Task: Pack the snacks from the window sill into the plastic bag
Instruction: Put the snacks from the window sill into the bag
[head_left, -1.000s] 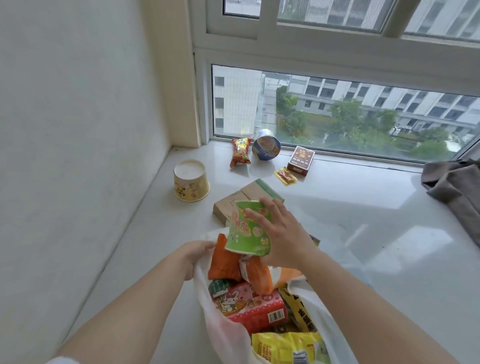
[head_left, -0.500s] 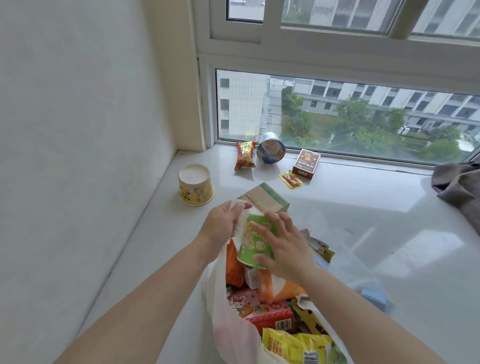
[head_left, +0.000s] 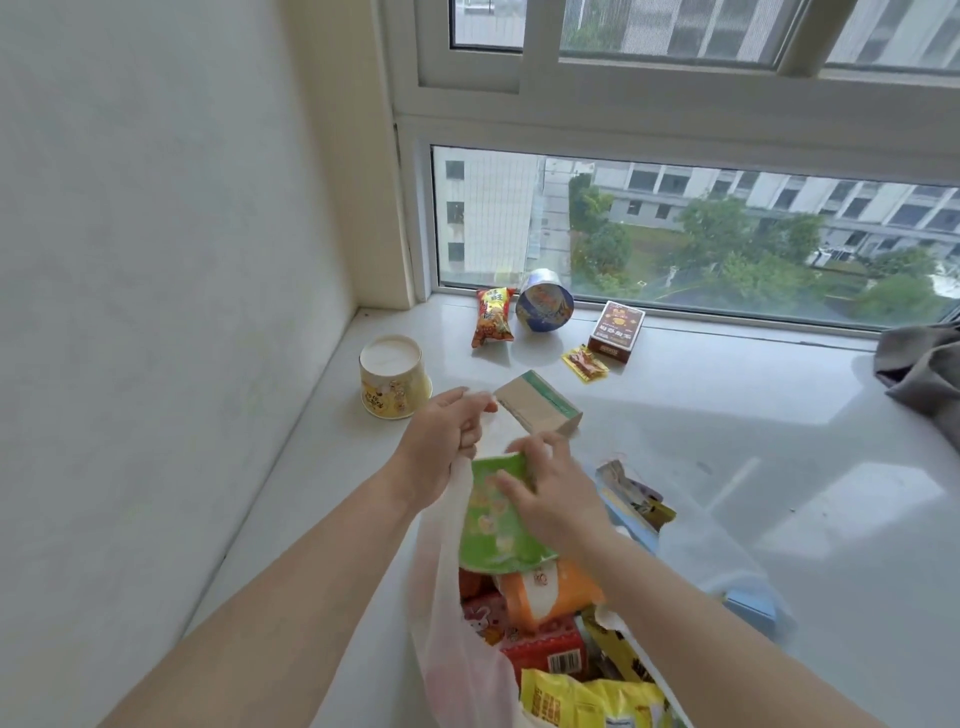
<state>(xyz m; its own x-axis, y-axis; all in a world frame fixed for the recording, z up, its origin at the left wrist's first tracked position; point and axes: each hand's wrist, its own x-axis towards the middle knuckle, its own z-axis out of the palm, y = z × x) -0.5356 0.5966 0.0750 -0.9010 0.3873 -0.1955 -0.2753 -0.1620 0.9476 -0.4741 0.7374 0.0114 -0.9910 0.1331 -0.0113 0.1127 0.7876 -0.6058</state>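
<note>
Right hand fingers grip the green cup — left hand fingers pinch the plastic bag rim.

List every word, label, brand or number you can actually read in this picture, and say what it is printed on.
None reads with certainty.
Dark red box: gold characters, too blurred.
Red snack packet: yellow characters, blurred.
Blue cup: print unreadable.
Yellow cup: cartoon figures, no legible words.
Green cup in the right hand: pictures only.
Red box in the plastic bag: barcode, digits too small.

bright daylight through the window; glare on the sill; wide-angle bending at edges.
</note>
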